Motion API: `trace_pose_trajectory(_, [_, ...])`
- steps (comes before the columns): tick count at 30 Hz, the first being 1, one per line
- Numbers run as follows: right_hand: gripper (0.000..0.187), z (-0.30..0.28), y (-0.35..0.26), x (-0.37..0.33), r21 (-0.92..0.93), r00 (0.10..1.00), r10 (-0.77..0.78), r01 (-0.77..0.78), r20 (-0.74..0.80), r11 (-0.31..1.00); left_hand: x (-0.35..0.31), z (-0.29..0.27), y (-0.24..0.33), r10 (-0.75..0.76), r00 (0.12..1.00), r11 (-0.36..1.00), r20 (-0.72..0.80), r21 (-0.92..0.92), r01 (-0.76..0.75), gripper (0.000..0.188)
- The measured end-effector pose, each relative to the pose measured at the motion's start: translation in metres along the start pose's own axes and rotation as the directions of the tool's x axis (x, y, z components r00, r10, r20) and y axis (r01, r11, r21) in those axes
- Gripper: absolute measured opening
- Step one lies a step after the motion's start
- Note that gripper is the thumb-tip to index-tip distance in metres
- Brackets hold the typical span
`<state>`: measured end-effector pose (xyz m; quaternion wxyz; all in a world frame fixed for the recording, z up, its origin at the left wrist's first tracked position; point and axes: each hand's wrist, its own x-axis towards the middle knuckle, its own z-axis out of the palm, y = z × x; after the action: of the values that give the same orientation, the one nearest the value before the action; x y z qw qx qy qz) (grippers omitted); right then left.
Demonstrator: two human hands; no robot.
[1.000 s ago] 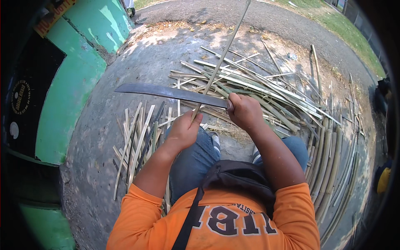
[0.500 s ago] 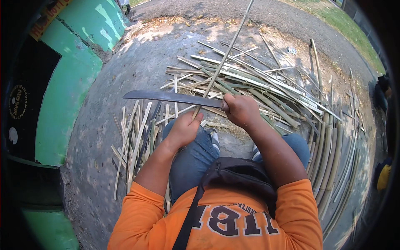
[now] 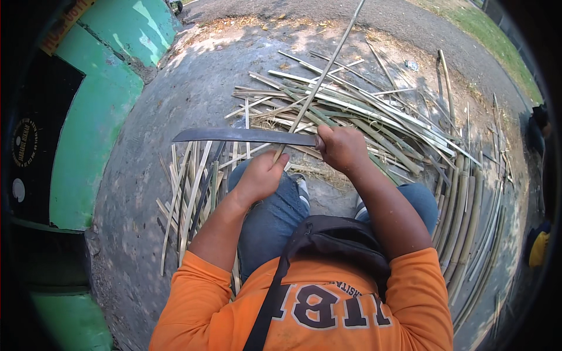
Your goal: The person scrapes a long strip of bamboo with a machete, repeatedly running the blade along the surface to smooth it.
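Fingers (image 3: 275, 165) of the left hand (image 3: 257, 178) were curled and pinched the lower end of a long thin pale bamboo strip (image 3: 319, 79), just under the blade. Fingers (image 3: 331, 136) of the right hand (image 3: 342, 149) were wrapped tight around the handle of a long dark grey metal machete (image 3: 243, 136); the handle itself was hidden inside the fist.

Largest to smallest:

Grey concrete ground (image 3: 193, 88), partly shaded, ran across most of the view. A green painted wall with a black panel (image 3: 88, 128) stood along the person's left.

A wide loose pile of split pale-green and tan bamboo slats (image 3: 374, 117) lay on the ground ahead and curved round to the right, where thicker lengths (image 3: 462, 216) lay side by side. A smaller bundle of thin slats (image 3: 187, 193) lay by the left knee.

Orange short-sleeved shirt (image 3: 304, 304) with a black shoulder bag (image 3: 333, 240) on a strap; blue jeans (image 3: 272, 213) on both knees.

Machete blade was held level, pointing to the person's left, above the knees. It crossed the bamboo strip, touching it just above the left hand.

Bamboo strip rose from the left hand, tilted up and to the right, over the pile to the top edge of the view.
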<state>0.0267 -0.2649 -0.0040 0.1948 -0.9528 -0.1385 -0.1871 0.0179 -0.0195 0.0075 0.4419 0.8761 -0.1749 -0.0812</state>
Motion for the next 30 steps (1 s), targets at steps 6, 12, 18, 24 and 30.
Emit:
trace_pose_trajectory(6, [0.015, -0.002, -0.003, -0.001, 0.078, 0.997, 0.058, -0.054, -0.046, 0.995, 0.002, -0.001, -0.01, -0.065, 0.997, 0.996, 0.028, 0.059, 0.063, 0.036])
trace_pose_trajectory(12, [0.018, 0.003, 0.009, 0.002, -0.012, 1.0, 0.005, -0.005, 0.006, 1.0, 0.003, -0.004, 0.004, -0.057, 0.996, 0.993, 0.064, 0.103, 0.05, 0.036])
trace_pose_trajectory(18, [0.015, -0.003, -0.002, -0.001, 0.062, 1.0, 0.023, -0.023, 0.003, 0.998, 0.002, 0.0, -0.007, -0.036, 0.999, 0.998, -0.002, 0.052, 0.036, 0.04])
trace_pose_trajectory(24, [0.014, 0.007, 0.02, 0.0, 0.016, 0.998, 0.06, -0.06, 0.003, 0.998, 0.004, -0.001, 0.003, -0.052, 0.998, 0.997, 0.025, 0.056, 0.051, 0.042])
trace_pose_trajectory(30, [0.01, -0.001, -0.005, -0.005, -0.001, 0.999, 0.011, -0.011, 0.032, 1.0, -0.001, -0.006, -0.002, -0.143, 0.988, 0.987, 0.059, 0.083, 0.138, 0.042])
